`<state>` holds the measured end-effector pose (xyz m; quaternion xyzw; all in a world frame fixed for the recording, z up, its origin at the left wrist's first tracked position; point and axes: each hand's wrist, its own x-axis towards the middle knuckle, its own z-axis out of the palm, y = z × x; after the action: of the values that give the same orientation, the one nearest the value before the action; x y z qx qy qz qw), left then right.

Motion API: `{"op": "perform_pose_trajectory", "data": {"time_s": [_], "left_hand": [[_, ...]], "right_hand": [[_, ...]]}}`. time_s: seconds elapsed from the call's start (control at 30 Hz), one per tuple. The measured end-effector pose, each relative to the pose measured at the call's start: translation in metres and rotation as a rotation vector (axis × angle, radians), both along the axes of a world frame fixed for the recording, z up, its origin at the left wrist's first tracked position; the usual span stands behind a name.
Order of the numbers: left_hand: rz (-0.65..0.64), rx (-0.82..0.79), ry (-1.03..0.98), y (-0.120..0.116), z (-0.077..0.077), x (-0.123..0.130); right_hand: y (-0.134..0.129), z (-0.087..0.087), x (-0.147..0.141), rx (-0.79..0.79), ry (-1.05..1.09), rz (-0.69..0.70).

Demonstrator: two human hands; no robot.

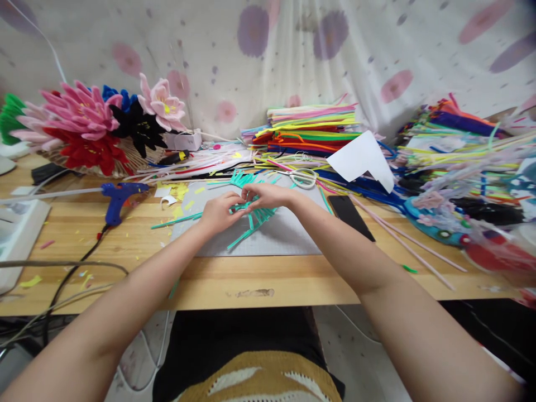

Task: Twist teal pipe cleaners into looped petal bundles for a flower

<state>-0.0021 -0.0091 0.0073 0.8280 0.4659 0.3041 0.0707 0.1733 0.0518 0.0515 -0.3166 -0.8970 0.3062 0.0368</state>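
Both hands meet over a grey mat [288,240] on the wooden table. My left hand [221,212] has its fingers closed on part of a teal pipe-cleaner piece [263,216]. From the right, my right hand [267,195] pinches the same piece, its fingertips close to those of the left. Teal stems of the piece fan out below the hands, and one long stem [176,221] sticks out to the left. Behind the hands lies a curled teal bunch [243,178]. White-handled scissors [305,178] rest just behind the right wrist.
A blue glue gun [119,200] with its cable lies at the left, near a white power strip [25,240]. Fuzzy flowers [84,123] stand behind it. Pipe-cleaner bundles [312,131] line the back. At the right are a white paper [360,162] and a black phone [349,216].
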Motion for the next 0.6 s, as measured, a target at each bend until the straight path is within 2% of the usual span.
{"op": "perform_pose_trajectory", "data": {"time_s": [0.17, 0.4, 0.5, 0.6], "left_hand": [[-0.011, -0.131, -0.112, 0.001, 0.002, 0.004], [0.013, -0.285, -0.234, 0.000, 0.003, 0.011], [0.112, -0.327, -0.207, 0.000, 0.004, 0.014], [0.227, -0.296, -0.157, 0.000, 0.005, 0.016]], "right_hand": [[0.001, -0.001, 0.002, 0.079, 0.048, -0.009], [0.000, 0.003, 0.005, 0.099, 0.053, -0.016], [-0.003, 0.006, 0.005, 0.140, 0.018, -0.013], [-0.007, 0.008, 0.006, 0.164, -0.022, -0.004]]}}
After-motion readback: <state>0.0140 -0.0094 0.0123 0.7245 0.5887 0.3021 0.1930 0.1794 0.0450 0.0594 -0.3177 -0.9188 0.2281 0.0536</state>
